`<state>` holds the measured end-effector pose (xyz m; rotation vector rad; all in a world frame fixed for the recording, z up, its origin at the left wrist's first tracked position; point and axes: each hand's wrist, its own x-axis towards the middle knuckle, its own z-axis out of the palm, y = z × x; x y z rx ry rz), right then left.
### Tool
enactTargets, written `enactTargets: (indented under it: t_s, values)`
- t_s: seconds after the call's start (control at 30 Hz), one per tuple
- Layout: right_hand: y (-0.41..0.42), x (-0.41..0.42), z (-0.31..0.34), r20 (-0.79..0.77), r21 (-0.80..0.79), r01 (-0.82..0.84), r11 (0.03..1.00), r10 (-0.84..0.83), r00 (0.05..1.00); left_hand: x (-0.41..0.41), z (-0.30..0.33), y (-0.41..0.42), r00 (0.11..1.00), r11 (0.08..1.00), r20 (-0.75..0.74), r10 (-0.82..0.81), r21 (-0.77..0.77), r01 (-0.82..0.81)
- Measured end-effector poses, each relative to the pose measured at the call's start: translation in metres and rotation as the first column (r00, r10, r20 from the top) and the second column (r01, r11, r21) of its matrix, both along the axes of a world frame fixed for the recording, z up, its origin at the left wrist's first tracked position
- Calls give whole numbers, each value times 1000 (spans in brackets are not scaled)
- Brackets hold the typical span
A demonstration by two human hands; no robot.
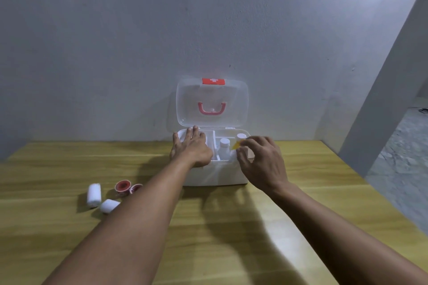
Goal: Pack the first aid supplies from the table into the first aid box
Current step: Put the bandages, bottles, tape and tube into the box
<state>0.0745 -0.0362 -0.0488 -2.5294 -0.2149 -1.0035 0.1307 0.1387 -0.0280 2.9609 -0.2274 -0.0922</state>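
Seen from the head camera, a white first aid box (pixel 215 174) stands open on a wooden table (pixel 231 238) against a pale wall (pixel 115 41), its clear lid (pixel 212 102) upright with a red cross label (pixel 213 81) at the top and a pink handle (pixel 211 109) at its centre. The left hand (pixel 192 148) lies flat over the box's left compartment, fingers spread and gripping nothing. The right hand (pixel 261 159) hovers over the box's right side, fingertips pressed together on a small yellow item (pixel 237 145). Two white-capped bottles, one (pixel 224 149) in the middle compartment and another (pixel 241 136) behind it, stand upright inside. On the table to the box's left lie two white gauze rolls (pixel 94 194) (pixel 109 205) and two red-cored tape rolls (pixel 122 187) (pixel 136 188), the second partly hidden by the left forearm.
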Motion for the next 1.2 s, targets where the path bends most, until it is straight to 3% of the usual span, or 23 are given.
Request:
enactTargets:
  t_s: [0.07, 0.13, 0.23, 0.33, 0.47, 0.57, 0.73, 0.8, 1.03, 1.2]
  values:
    - [2, 2, 7, -81, 14, -38, 999, 38, 996, 2, 0, 1, 999, 998, 38, 0, -59, 3]
    - [4, 4, 12, -214, -23, -120, 993, 112, 970, 2, 2, 3, 994, 977, 109, 2, -211, 21]
    - [8, 8, 11, -395, -163, -221, 962, 142, 908, -5, 10, 11, 977, 856, 202, 72, -516, 44]
    - [6, 11, 2, -439, -251, -209, 945, 81, 895, -14, 19, 33, 956, 794, 252, 147, -607, 38]
    - [7, 11, -2, -410, -318, -185, 930, 42, 911, -33, 33, 79, 953, 808, 204, 222, -586, -62]
    - [7, 10, -2, -409, -315, -192, 929, 50, 911, -45, 35, 116, 960, 859, 118, 252, -485, -166]
    - [8, 11, -3, -407, -332, -176, 927, 28, 913, -66, 23, 153, 961, 946, -248, 123, -263, -189]
    - [8, 12, -3, -401, -326, -177, 929, 33, 915, -72, 12, 156, 949, 963, -300, 94, -214, -163]
    - [8, 13, -3, -408, -313, -158, 936, 18, 913, -72, -21, 142, 986, 982, -110, 126, -126, -140]
    - [9, 12, -3, -401, -293, -154, 944, 25, 916, -66, -24, 135, 981, 964, -40, 191, -178, -195]
